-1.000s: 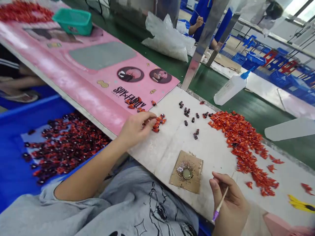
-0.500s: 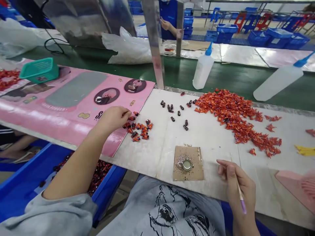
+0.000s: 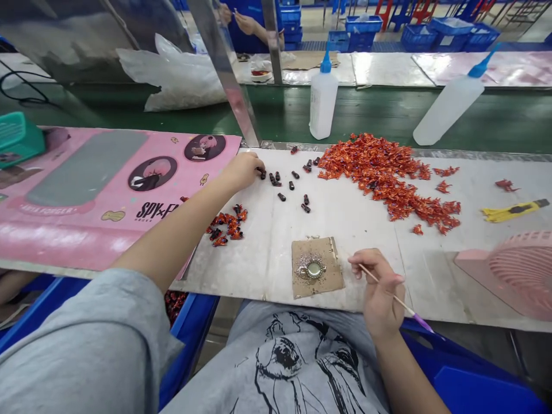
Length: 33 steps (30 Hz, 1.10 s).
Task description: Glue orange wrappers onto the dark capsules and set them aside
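Observation:
My left hand (image 3: 242, 172) reaches out over the white board, its fingertips closed round a small dark plastic piece (image 3: 261, 173). Several more dark pieces (image 3: 291, 185) lie loose just to its right. Nearer me is a small cluster of orange-and-black joined pieces (image 3: 236, 233). My right hand (image 3: 382, 296) grips a thin wooden stick (image 3: 400, 303) with a purple end, held slantwise above the board. To its left, a metal bottle cap (image 3: 314, 269) sits on a square of stained cardboard (image 3: 302, 287). A big heap of shiny orange pieces (image 3: 388, 178) spreads across the back right.
Two white squeeze bottles (image 3: 323, 106) with blue nozzles stand behind the board, one tilted. A pink fan (image 3: 517, 276) and a yellow-handled tool (image 3: 513, 211) are at right. A green basket (image 3: 19, 141) is far left; a blue bin (image 3: 194, 322) is below. Across the belt, a co-worker's hands (image 3: 248, 24) show.
My left hand has moved from the cluster of joined pieces over to the loose dark pieces and closed on one. My right hand has turned, the stick now slanting more. The camera view has shifted right.

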Each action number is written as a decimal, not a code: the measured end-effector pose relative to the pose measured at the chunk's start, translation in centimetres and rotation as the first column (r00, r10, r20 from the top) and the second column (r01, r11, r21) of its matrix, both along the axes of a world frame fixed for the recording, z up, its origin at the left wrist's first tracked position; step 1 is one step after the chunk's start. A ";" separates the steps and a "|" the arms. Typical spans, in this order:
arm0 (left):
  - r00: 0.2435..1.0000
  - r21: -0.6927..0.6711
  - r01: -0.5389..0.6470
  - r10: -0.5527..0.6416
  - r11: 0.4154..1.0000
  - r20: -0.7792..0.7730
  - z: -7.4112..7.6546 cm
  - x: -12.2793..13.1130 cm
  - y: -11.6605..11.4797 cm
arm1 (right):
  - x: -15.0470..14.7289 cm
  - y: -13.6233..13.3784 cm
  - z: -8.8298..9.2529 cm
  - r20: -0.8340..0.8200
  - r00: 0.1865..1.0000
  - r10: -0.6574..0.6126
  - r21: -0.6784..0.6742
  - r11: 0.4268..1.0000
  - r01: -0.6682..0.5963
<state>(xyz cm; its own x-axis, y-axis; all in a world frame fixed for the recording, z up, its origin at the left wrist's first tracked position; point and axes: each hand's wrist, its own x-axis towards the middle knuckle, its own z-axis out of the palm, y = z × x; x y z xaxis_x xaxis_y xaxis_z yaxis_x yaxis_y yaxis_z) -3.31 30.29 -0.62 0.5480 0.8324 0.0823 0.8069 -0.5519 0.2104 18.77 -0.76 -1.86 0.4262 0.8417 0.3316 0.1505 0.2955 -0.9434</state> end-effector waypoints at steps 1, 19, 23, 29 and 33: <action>1.000 0.007 -0.022 0.022 1.000 -0.005 0.0 -0.1 0.0 | -0.2 0.0 0.0 0.003 1.000 0.022 0.001 1.000 -0.022; 0.358 -0.413 0.114 0.351 0.904 0.865 1.9 0.6 -22.3 | -0.9 1.3 -0.8 0.391 0.894 0.220 -0.166 0.972 -0.167; 0.218 -0.574 0.172 0.537 0.801 0.815 1.2 0.4 -23.3 | -1.4 1.3 -0.4 0.415 0.886 0.209 -0.196 0.971 -0.138; 0.105 -0.683 0.238 0.681 0.690 0.725 1.3 0.5 -24.3 | -2.2 1.6 0.0 0.299 0.933 0.199 -0.282 0.953 -0.112; 0.072 -0.715 0.355 0.744 0.603 0.664 0.9 1.2 -24.7 | -2.5 1.6 0.4 0.128 0.987 0.102 -0.298 0.953 -0.060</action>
<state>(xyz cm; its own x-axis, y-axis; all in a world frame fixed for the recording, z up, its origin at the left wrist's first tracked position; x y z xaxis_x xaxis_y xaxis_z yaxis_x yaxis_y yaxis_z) -2.13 5.63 0.24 0.2584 0.9333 -0.2494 -0.3337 0.3285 0.8836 16.28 0.83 -1.48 0.3199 0.9402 0.1169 0.2743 0.0262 -0.9613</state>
